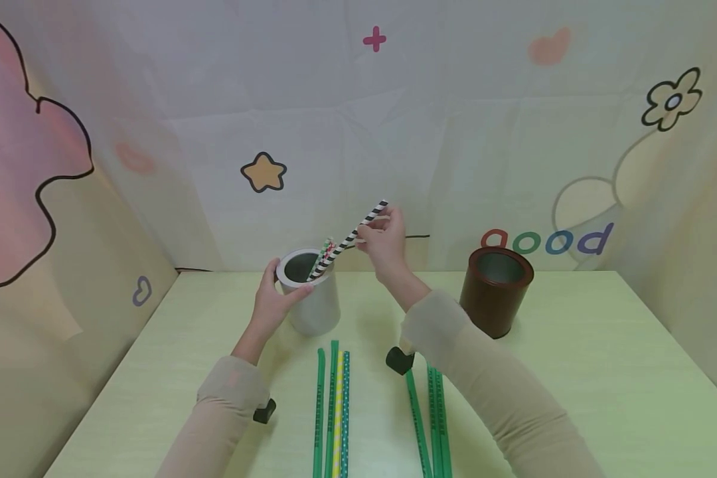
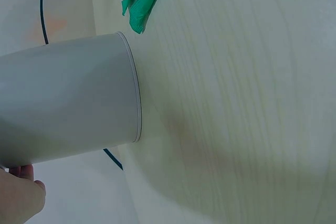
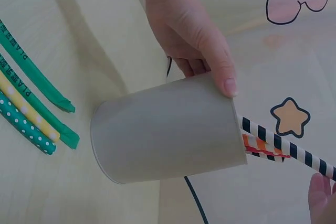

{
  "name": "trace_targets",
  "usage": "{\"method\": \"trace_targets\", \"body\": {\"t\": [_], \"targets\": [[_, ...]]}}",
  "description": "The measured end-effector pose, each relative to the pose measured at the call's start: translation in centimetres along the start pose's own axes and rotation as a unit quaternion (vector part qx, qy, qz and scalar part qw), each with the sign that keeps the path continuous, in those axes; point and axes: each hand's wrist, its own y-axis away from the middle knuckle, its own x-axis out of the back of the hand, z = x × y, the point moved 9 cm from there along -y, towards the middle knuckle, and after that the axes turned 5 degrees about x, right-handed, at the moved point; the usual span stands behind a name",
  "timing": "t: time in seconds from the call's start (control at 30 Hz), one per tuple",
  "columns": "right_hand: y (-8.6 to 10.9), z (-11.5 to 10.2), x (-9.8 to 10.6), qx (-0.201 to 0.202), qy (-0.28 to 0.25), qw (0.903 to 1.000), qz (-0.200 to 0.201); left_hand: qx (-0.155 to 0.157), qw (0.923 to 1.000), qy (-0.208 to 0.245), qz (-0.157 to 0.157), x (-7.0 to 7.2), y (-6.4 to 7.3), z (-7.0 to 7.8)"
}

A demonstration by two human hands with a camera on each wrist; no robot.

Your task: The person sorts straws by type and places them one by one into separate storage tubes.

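A pale grey cylindrical cup [image 1: 317,309] stands on the table, and my left hand [image 1: 269,307] grips it at the rim, thumb at the front and fingers along the far left side. Above its mouth, my right hand [image 1: 385,240] pinches a black-and-white striped paper straw [image 1: 364,226] near the upper end. That straw slants down to the left, its lower end at the cup's mouth. Several other patterned straws [image 3: 257,144] stick out of the cup in the right wrist view. The left wrist view shows the cup's side [image 2: 73,98] and part of the left hand [image 2: 21,195].
A dark brown cup [image 1: 493,295] stands at the back right. In front of the grey cup lie green wrapped straws [image 1: 319,411], a yellow straw [image 1: 337,415] and a blue dotted straw [image 1: 345,415]. More green wrapped straws [image 1: 436,425] lie beside my right forearm.
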Motion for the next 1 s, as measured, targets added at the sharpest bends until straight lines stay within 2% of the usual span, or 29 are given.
{"method": "trace_targets", "body": {"t": [0.3,0.47,0.7,1.0], "targets": [[0.7,2.3,-0.5,-0.016,0.021,0.9996,-0.009,0.004,1.0,0.001,-0.003,-0.1,0.0,-0.1],[1.0,3.3,-1.0,-0.037,0.034,0.9982,-0.032,0.002,1.0,0.001,-0.001,0.0,0.1,-0.1],[1.7,4.8,-1.5,-0.079,0.07,0.9915,-0.077,0.001,1.0,0.002,-0.004,-0.1,-0.1,-0.1],[2.7,6.8,-0.6,-0.12,0.098,0.9811,-0.116,-0.005,1.0,0.006,-0.002,-0.1,0.1,0.0]]}}
